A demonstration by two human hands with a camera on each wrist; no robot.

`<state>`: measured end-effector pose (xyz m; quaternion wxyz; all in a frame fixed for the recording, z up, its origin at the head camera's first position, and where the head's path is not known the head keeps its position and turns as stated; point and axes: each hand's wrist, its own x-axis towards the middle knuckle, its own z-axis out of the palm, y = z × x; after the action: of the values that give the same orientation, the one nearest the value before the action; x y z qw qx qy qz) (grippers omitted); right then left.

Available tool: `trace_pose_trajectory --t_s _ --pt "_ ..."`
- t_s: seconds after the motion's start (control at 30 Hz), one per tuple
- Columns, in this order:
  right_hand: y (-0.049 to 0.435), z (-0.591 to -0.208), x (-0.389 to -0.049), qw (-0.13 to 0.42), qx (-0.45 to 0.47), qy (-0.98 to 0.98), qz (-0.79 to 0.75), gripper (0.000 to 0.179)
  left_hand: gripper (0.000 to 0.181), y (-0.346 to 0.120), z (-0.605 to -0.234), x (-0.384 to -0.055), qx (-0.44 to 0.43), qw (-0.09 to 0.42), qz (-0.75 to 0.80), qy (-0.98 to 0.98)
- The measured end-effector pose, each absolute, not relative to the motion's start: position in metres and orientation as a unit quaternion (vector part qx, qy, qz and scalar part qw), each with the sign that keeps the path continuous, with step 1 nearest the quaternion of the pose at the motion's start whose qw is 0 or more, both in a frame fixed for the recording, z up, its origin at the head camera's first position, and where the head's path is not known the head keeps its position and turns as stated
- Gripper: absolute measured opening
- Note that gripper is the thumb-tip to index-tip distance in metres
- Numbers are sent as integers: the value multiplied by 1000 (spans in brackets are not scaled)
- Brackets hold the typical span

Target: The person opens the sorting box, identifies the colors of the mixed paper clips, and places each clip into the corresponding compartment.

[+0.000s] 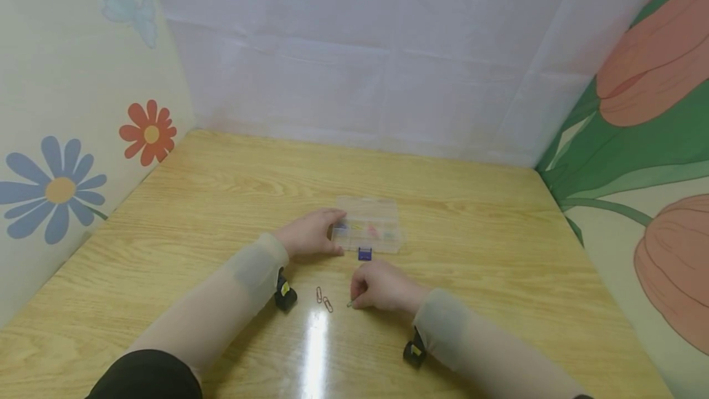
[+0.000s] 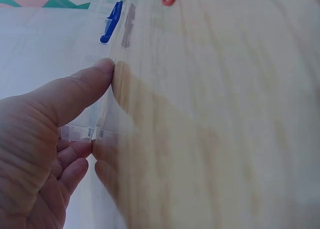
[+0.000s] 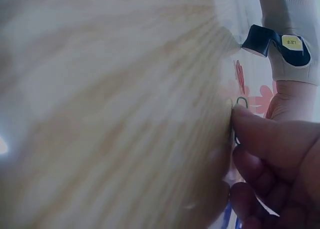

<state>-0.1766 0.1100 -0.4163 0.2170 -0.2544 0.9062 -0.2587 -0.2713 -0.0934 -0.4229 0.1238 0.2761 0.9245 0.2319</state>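
Note:
A clear plastic compartment box (image 1: 365,207) lies on the table with a blue latch (image 1: 365,254) at its near side. My left hand (image 1: 311,234) holds the left end of the box, thumb on the near edge and fingers round the far side, as the left wrist view also shows. Between thumb and fingertips my right hand (image 1: 382,286) pinches a green paper clip (image 3: 242,99) close over the table, in front of the box. Just left of that hand lie two red paper clips, one upper (image 1: 318,295) and one lower (image 1: 328,305).
Small blue, yellow, pink and green pieces show through the box's compartments. The wood-grain table (image 1: 471,214) meets a white cloth backdrop (image 1: 354,79) behind and flower-printed panels (image 1: 66,109) at the sides. A black camera is strapped on each wrist.

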Motion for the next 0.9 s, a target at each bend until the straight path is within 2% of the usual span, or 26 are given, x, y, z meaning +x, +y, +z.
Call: trace_pose_trajectory --t_s 0.33,0.9 --pt "120 -412 -183 200 -232 903 -301 13 91 -93 -423 -271 275 121 230 926" --pt "152 -396 -241 101 -48 926 -361 5 92 -93 -425 -273 276 121 225 927"
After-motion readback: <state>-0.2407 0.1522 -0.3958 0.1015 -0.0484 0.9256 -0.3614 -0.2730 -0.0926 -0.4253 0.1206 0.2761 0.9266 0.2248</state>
